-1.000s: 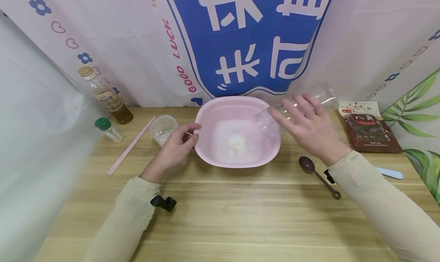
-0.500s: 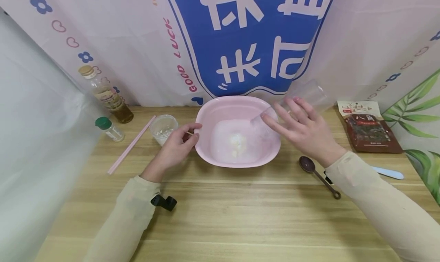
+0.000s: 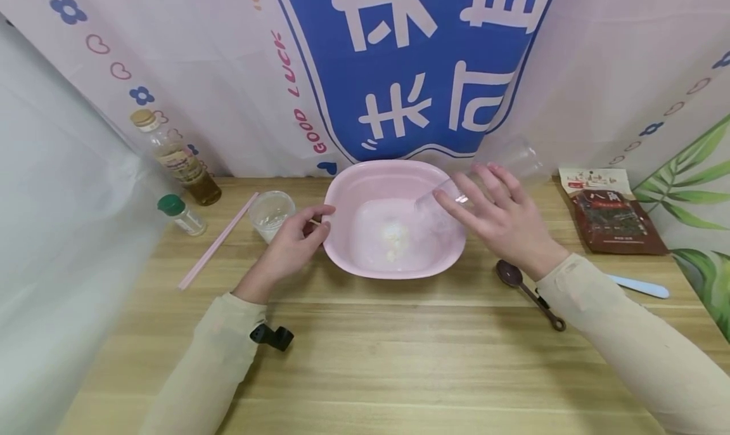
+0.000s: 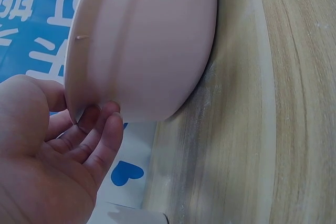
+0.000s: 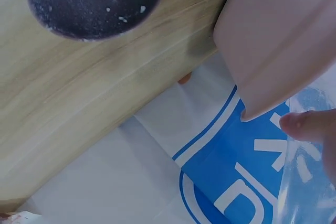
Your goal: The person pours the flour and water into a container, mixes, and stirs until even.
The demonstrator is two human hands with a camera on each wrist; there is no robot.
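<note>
- The wooden table [image 3: 365,359] held everything; a big cloth with blue and white shapes hung behind it
- The pink basin [image 3: 393,216] sat in the middle of the table, near the back; it had a white lump and some pale wet stuff inside
- The right hand [image 3: 504,222] was curled round a clear plastic cup [image 3: 516,159]; the cup was tipped on its side, with its mouth over the right part of the basin
- The left hand [image 3: 291,245] was at the basin's left rim; its fingers [image 4: 102,135] were bent a little and touched the rim's outer edge; it gripped nothing else
- A dark red packet [image 3: 613,216] lay at the far right
- A bottle with brown liquid [image 3: 173,156] stood at the back left; a small jar with a green lid [image 3: 179,214] stood just in front of it
- A small clear cup [image 3: 270,213] stood just beside the left hand
- A pink stick [image 3: 217,241] lay slanted left of that cup
- A dark spoon [image 3: 527,292] lay near the right wrist; its bowl had white specks
</note>
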